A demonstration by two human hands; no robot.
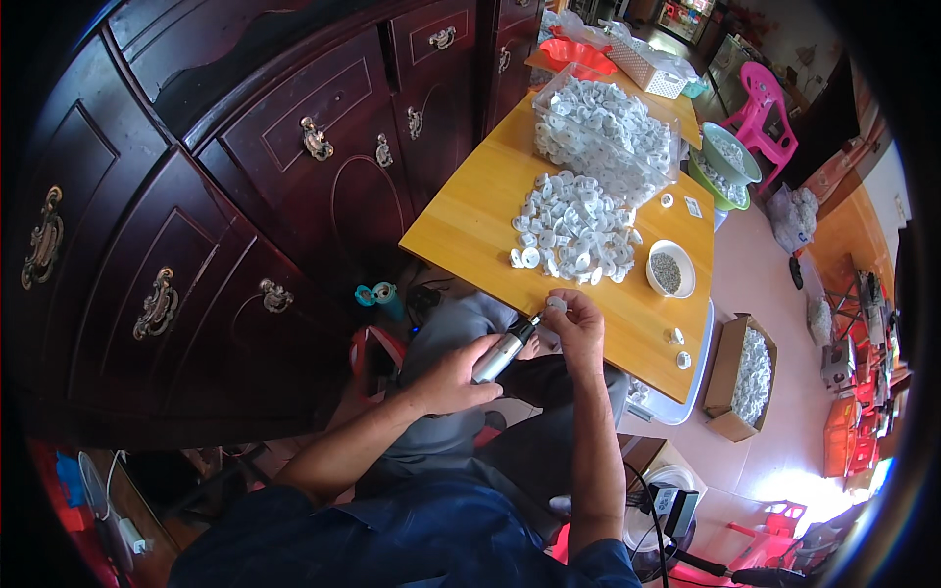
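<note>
My left hand [454,377] grips a silver pen-shaped power screwdriver [505,353], its tip pointing up toward my right hand. My right hand [578,328] pinches a small white round plastic part [556,305] at the near edge of the yellow wooden table [470,220], with the tool's tip against it. A heap of the same white parts [573,230] lies on the table just beyond my hands. A small white bowl [670,269] of tiny dark pieces stands to the right of the heap.
A clear bag [603,127] full of white parts sits farther back on the table. Two finished-looking parts [678,348] lie near the table's right edge. A cardboard box [745,377] of white parts stands on the floor at right. Dark wooden cabinets [245,196] fill the left.
</note>
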